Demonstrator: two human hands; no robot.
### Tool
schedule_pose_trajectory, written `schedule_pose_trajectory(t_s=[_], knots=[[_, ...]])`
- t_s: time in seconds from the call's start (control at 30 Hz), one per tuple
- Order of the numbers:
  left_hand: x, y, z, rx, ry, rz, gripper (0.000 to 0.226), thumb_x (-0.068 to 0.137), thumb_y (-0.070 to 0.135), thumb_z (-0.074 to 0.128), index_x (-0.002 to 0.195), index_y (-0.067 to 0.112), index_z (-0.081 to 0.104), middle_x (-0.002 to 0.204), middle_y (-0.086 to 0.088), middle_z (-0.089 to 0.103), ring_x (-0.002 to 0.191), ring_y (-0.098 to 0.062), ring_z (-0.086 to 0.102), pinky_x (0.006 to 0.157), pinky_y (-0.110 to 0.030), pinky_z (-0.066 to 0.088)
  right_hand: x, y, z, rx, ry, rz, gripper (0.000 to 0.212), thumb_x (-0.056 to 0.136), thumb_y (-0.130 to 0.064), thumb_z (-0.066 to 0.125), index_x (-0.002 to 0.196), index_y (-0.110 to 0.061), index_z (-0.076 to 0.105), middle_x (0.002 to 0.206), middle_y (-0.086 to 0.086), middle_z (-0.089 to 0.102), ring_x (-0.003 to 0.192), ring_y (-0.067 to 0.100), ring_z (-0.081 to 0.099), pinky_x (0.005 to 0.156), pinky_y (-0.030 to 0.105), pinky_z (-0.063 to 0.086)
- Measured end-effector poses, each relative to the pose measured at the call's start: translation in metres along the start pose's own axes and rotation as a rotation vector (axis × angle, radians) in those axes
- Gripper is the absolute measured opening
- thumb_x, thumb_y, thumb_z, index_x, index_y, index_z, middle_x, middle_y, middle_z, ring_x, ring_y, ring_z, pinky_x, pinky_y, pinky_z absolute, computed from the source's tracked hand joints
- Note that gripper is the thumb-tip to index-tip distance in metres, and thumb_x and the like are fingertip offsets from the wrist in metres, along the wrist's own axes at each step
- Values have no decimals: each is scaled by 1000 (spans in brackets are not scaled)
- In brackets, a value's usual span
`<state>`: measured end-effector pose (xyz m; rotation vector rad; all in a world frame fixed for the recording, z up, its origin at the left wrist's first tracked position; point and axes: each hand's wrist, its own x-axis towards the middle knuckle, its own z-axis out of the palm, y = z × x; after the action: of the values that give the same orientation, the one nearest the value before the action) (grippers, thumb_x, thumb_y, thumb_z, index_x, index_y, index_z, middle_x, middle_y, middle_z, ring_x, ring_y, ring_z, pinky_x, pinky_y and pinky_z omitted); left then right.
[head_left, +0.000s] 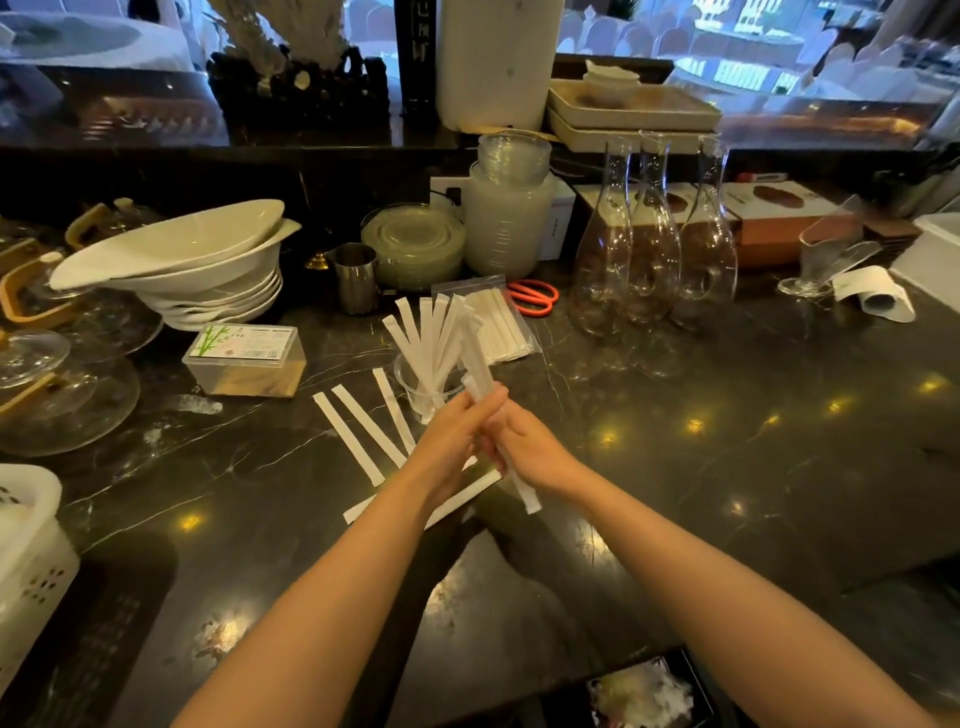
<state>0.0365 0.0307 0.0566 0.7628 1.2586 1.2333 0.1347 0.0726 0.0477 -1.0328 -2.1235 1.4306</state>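
I reckon I'm about halfway: my left hand (457, 431) and right hand (524, 447) both grip wrapped straws (479, 358) just beside the cup (402, 375), where a bunch (426, 327) already stands upright, while loose ones (363, 431) lie on the tabletop (727, 441) waiting.

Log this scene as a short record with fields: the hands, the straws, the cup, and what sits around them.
left hand: grips the held straws near their middle
right hand: curled round the same straws, lower down
held straws: paper-wrapped, count unclear, tilted above the counter
cup: clear, upright, wrapped straws standing in it
loose straws: flat on the counter, left of and under the hands
behind cup: bag of straws, orange scissors
right side: three glass carafes
left side: toothpick box, stacked white bowls
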Motion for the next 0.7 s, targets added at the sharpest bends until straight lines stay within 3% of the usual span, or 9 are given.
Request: schedule_pose_trajectory(t_s=[0.07,0.17,0.23,0.33,0.43,0.53,0.63,0.7], knots=[[-3,3,-2,36,6,14,21,87,31,51,98,14,59,97,-6,59,84,-20,57,59,-30,48,-4,-3,11,67,-52,22,21,98,-21,29,103,-17,49,64,2,47,50,7,47,51,21,40],[-9,-1,-14,96,9,32,27,91,32,43,94,13,63,105,0,63,65,-10,59,44,-23,42,-6,-3,24,151,-136,60,17,97,-16,30,99,-20,47,67,-1,48,56,6,48,55,21,43],[-14,-3,-23,102,38,40,29,92,31,40,87,16,64,107,3,65,72,-11,61,52,-24,47,-4,-1,31,159,-204,95,16,96,-14,34,96,-14,49,73,-1,51,65,9,51,65,22,46],[-21,-1,-37,92,104,65,33,93,27,38,82,11,66,94,-2,66,93,-16,61,83,-33,49,4,3,34,-17,-295,80,13,90,-14,50,100,-8,56,85,-3,59,80,9,58,81,26,48],[-30,5,-51,99,243,124,32,93,25,39,71,11,59,76,-3,61,76,-14,58,75,-26,46,15,8,28,-300,-307,46,29,82,-15,62,110,-7,59,107,10,66,97,19,61,92,34,50],[-38,6,-67,132,361,204,32,93,26,40,63,16,50,60,0,49,59,-11,46,64,-24,41,27,12,25,-501,-277,12,38,80,-13,61,118,-11,55,119,9,60,100,15,56,89,28,48],[-45,2,-82,147,363,249,32,93,27,39,64,17,48,59,0,43,59,-12,42,66,-27,39,36,16,32,-723,-375,-61,54,78,-13,61,130,-14,44,132,7,49,117,20,49,93,28,42],[-51,-5,-90,173,373,257,30,94,24,38,67,16,50,60,-1,43,59,-11,41,63,-19,40,40,17,39,-858,-461,-82,67,75,-17,66,135,-14,36,137,7,43,124,23,44,98,34,41]])
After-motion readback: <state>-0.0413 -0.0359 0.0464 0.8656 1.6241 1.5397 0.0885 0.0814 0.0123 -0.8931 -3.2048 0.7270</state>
